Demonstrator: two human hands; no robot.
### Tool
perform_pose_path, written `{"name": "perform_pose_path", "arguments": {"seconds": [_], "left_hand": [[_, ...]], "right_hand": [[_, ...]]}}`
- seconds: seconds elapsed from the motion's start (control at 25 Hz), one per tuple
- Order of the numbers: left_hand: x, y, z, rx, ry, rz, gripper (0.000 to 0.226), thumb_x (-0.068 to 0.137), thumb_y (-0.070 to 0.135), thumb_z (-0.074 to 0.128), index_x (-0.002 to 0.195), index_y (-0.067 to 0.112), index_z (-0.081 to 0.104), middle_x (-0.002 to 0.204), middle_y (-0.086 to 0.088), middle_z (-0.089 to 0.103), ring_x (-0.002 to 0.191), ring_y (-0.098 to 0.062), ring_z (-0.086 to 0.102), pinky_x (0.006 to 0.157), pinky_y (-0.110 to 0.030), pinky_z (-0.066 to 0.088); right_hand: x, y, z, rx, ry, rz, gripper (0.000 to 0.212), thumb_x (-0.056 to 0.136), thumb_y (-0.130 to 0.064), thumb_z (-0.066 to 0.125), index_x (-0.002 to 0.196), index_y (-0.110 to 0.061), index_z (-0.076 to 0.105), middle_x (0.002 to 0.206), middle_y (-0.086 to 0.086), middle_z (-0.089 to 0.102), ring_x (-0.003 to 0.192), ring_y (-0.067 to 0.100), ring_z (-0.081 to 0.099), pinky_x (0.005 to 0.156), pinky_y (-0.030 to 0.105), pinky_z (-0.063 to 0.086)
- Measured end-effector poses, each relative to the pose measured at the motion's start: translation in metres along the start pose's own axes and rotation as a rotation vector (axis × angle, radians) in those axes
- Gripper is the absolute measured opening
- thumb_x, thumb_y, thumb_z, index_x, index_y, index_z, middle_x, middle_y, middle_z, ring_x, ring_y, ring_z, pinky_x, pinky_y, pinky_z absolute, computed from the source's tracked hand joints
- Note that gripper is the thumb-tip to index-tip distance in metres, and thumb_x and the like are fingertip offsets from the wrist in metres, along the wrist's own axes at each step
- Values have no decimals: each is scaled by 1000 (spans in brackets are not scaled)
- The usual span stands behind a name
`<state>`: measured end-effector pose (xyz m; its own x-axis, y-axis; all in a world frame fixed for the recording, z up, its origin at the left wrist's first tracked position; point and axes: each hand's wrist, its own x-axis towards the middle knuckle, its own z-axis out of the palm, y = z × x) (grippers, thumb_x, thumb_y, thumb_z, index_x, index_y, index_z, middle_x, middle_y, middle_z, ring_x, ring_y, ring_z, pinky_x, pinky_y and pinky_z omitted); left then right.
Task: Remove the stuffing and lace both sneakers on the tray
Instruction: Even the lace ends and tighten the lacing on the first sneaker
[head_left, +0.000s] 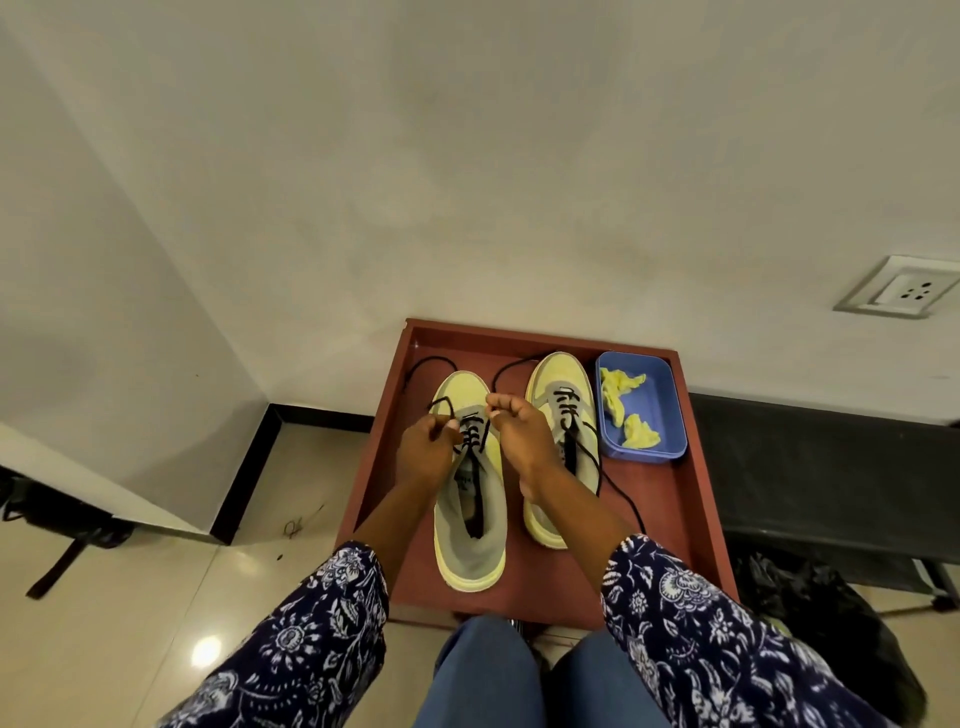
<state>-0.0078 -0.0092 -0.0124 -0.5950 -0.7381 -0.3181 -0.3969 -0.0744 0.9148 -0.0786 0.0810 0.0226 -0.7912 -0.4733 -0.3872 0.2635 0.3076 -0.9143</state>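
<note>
1. Blue-trousered knees (524, 675) fill the bottom centre of the frame, with two patterned sleeves (322, 634) reaching up from either side.
2. Above them, a red-brown tray (675, 519) sits in the lower middle, holding two yellow sneakers side by side, toes pointing to the top of the frame.
3. Left hand (423, 452) pinches one end of the black lace (415, 366) beside the left sneaker (470, 519), fingers curled on it.
4. Right hand (519, 431) pinches the other end just across the eyelets, fingers likewise closed.
5. Both hands sit level over the sneaker's tongue, whose long axis runs bottom to top; the next crossing probably goes to the eyelets below the hands.
6. Right sneaker (558, 379) lies just beside, already partly laced, with loose ends trailing.
7. Yellow stuffing (621, 387) rests in a blue tub (654, 405) at the tray's upper right corner.
</note>
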Motion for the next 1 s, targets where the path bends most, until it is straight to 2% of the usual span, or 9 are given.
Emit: {"name": "perform_pose_path", "arguments": {"seconds": [0.16, 0.24, 0.32, 0.4, 0.48, 0.6, 0.72, 0.88, 1.0], "left_hand": [[-3, 10, 1, 287, -206, 115, 29, 93, 17, 51, 120, 12, 60, 110, -9, 67, 100, -25, 62, 91, -38, 50], [-5, 13, 0, 299, -241, 149, 27, 90, 19, 56, 115, 11, 63, 106, -10, 68, 94, -22, 64, 88, -40, 51], [-4, 11, -3, 279, -203, 166, 23, 89, 23, 57, 106, 10, 67, 97, -12, 70, 79, -12, 66, 80, -37, 51], [-2, 8, -5, 247, -182, 156, 22, 89, 25, 58, 98, 8, 69, 90, -16, 70, 73, -15, 65, 75, -36, 51], [1, 5, -7, 209, -208, 147, 25, 89, 26, 59, 92, 4, 69, 88, -24, 68, 74, -24, 61, 71, -37, 47], [4, 1, -10, 134, -220, 111, 23, 88, 23, 60, 85, 2, 69, 80, -22, 65, 73, -21, 56, 71, -36, 43], [6, 3, -11, 36, -212, 90, 14, 88, 14, 60, 84, 6, 69, 76, -11, 66, 76, -20, 60, 76, -33, 48], [5, 8, -12, -3, -233, 52, 10, 87, 9, 61, 88, 2, 67, 71, -1, 63, 63, -4, 60, 57, -9, 44], [2, 13, -13, -72, -229, -21, 4, 84, 7, 63, 80, 6, 65, 72, -4, 62, 65, -9, 58, 55, -13, 45]], "right_hand": [[-5, -17, 2, -95, -164, -98, 35, 92, 7, 32, 117, -1, 55, 116, 14, 58, 101, 14, 50, 72, 11, 45], [-5, -20, 0, -210, -237, -123, 41, 89, 13, 30, 119, -1, 54, 118, 16, 59, 103, 14, 51, 74, 13, 43], [-4, -21, -3, -303, -297, -138, 49, 85, 18, 28, 124, -2, 49, 124, 16, 57, 107, 14, 50, 69, 4, 42], [-2, -19, -7, -389, -328, -164, 50, 86, 18, 31, 130, -3, 43, 129, 15, 55, 117, 19, 50, 64, -1, 40], [3, -14, -10, -525, -334, -207, 48, 89, 10, 38, 134, -6, 39, 131, 12, 55, 125, 22, 48, 77, 7, 40], [14, -2, -13, -809, -300, -272, 46, 88, -3, 47, 131, -19, 45, 126, 5, 60, 121, 28, 50, 99, 31, 42], [15, 4, -17, -883, -242, -273, 31, 87, -11, 52, 116, -20, 57, 106, 3, 68, 108, 28, 57, 91, 43, 48], [11, 10, -22, -908, -253, -287, 19, 87, -18, 56, 104, -15, 64, 103, 6, 70, 103, 26, 62, 89, 41, 49], [6, 12, -21, -946, -286, -313, 15, 86, -24, 57, 96, -17, 65, 96, 5, 70, 101, 31, 59, 91, 44, 47]]}}
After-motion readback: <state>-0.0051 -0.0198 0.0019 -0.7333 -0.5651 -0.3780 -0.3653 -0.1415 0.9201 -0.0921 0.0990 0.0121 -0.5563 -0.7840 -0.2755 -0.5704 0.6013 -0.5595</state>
